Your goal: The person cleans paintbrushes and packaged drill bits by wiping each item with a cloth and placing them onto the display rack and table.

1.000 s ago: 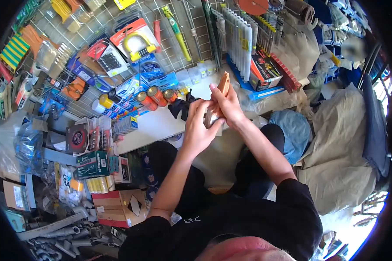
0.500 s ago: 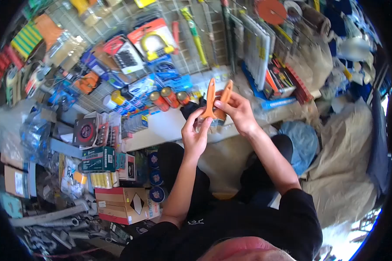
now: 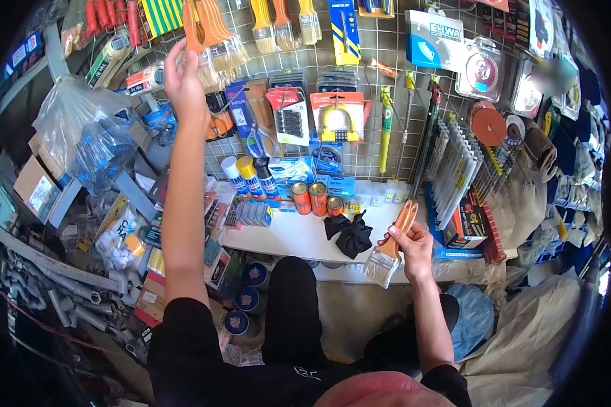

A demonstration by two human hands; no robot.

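My right hand (image 3: 414,251) is closed around an orange-handled paintbrush (image 3: 388,249), its pale bristles pointing down and left above the white shelf's front edge. Up at the left, my left hand (image 3: 185,78) reaches to the wire rack, its fingers closed on another orange-handled paintbrush (image 3: 191,28). Beside that brush hang more orange-handled brushes (image 3: 217,34). Yellow-handled brushes (image 3: 261,27) hang farther right.
On the white shelf (image 3: 278,239) stand spray cans (image 3: 256,178), orange-red cans (image 3: 309,198) and a black crumpled bag (image 3: 352,234). Packaged tools hang on the grid behind. Clear plastic sleeves (image 3: 460,176) are at the right, grey pipe fittings (image 3: 81,305) lower left.
My hands have separated. The left one rose to the hanging brushes with one brush, while the right keeps the other brush lower down. The view has shifted toward the rack.
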